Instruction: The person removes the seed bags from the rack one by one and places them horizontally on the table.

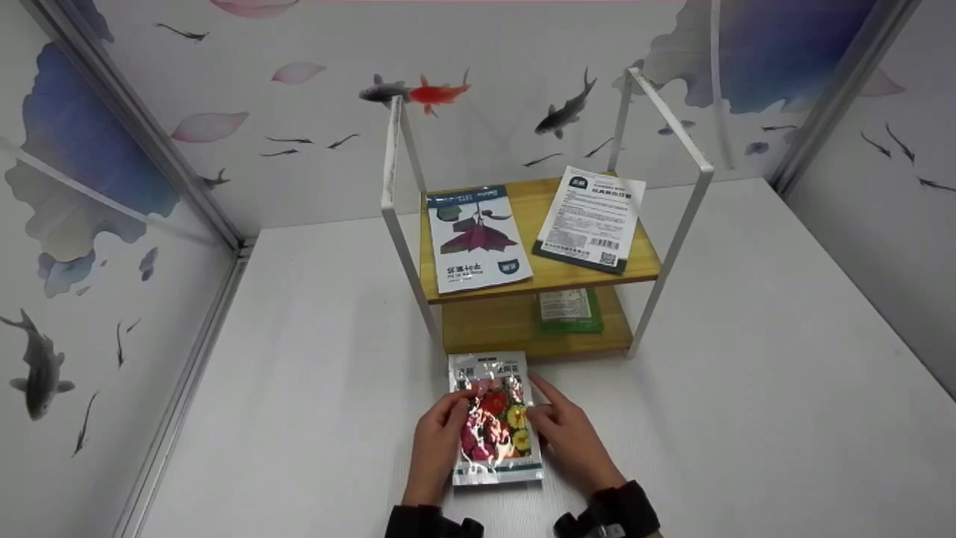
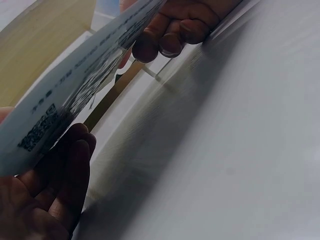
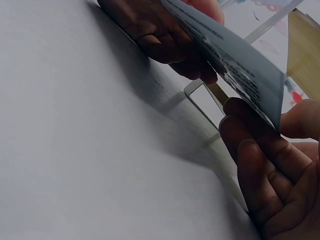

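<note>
A shiny seed packet (image 1: 494, 430) with red, pink and yellow flowers faces up in front of a small two-tier shelf (image 1: 538, 224). My left hand (image 1: 436, 446) pinches its left edge, thumb on the front and fingers behind. On the opposite edge my right hand (image 1: 573, 441) holds it likewise. Both wrist views show the packet's printed back (image 2: 75, 85) tilted above the white surface, the fingers of each hand (image 3: 255, 165) underneath it.
On the upper board lie a packet with a purple leaf (image 1: 478, 239) and a white packet showing its back (image 1: 590, 217). A green packet (image 1: 569, 310) lies on the lower board. White metal frames (image 1: 683, 224) rise at the shelf's sides. Fish-patterned walls (image 1: 493, 45) surround the white table (image 1: 747, 373).
</note>
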`<act>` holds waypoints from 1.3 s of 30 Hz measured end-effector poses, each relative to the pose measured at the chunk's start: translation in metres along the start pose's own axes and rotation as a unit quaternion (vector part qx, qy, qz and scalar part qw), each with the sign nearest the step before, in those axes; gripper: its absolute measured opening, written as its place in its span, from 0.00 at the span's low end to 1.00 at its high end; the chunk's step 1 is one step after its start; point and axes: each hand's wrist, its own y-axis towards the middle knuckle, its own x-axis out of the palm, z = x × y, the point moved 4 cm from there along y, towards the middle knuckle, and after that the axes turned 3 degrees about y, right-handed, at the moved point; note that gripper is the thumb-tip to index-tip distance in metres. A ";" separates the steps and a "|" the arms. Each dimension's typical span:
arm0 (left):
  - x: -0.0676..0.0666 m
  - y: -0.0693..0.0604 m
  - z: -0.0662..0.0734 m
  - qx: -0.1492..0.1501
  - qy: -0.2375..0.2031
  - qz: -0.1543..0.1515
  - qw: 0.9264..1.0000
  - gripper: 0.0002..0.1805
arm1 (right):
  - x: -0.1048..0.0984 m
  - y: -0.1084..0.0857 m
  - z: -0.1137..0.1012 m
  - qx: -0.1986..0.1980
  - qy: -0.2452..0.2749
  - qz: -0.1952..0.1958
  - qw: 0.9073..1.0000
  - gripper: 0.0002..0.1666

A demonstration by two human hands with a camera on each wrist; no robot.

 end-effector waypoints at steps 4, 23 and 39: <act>-0.001 -0.001 0.004 -0.003 -0.007 -0.005 1.000 0.15 | 0.000 0.003 0.010 0.004 0.000 0.004 1.000 0.32; -0.006 -0.012 0.032 -0.008 -0.017 -0.010 1.000 0.14 | 0.002 0.003 0.011 0.008 0.008 0.009 1.000 0.33; -0.001 -0.001 0.002 0.011 0.001 -0.002 1.000 0.14 | 0.000 -0.003 -0.007 -0.022 -0.016 -0.002 1.000 0.31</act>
